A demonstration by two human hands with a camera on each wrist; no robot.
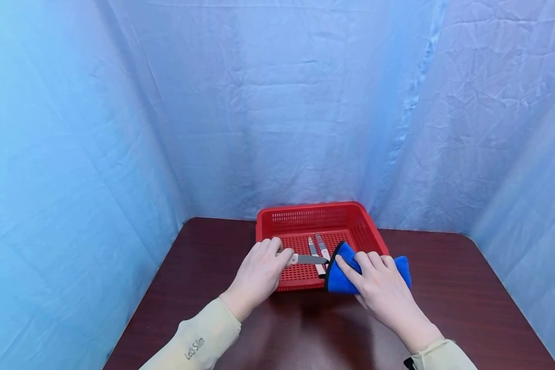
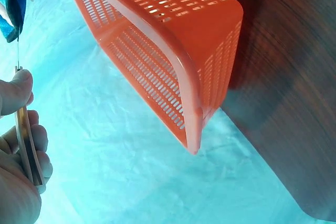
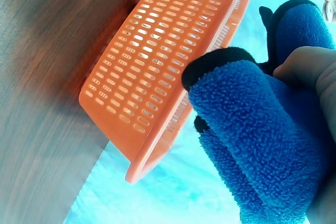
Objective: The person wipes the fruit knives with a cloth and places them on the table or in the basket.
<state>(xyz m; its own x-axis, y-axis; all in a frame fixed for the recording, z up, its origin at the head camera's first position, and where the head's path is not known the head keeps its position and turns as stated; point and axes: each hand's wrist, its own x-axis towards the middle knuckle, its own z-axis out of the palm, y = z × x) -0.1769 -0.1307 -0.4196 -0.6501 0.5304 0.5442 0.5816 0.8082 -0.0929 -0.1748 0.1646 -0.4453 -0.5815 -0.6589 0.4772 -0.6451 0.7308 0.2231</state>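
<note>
My left hand (image 1: 259,270) grips a folding knife (image 1: 311,259) by its pale handle, the blade pointing right above the red basket (image 1: 379,239). In the left wrist view the slotted handle (image 2: 27,148) lies between thumb and curled fingers. A blue towel (image 1: 342,280) with black edging is bunched in my right hand (image 1: 381,282). Its edge is at the blade's tip, which it partly hides. Seen from the right wrist, the fluffy towel (image 3: 252,124) hangs in folds beside the basket. Two more knives (image 1: 313,247) with pale handles lie in the basket under the blade.
The perforated basket stands near the far edge of a dark wooden table (image 1: 189,272). Light blue curtains (image 1: 268,113) enclose the table at the back and on both sides.
</note>
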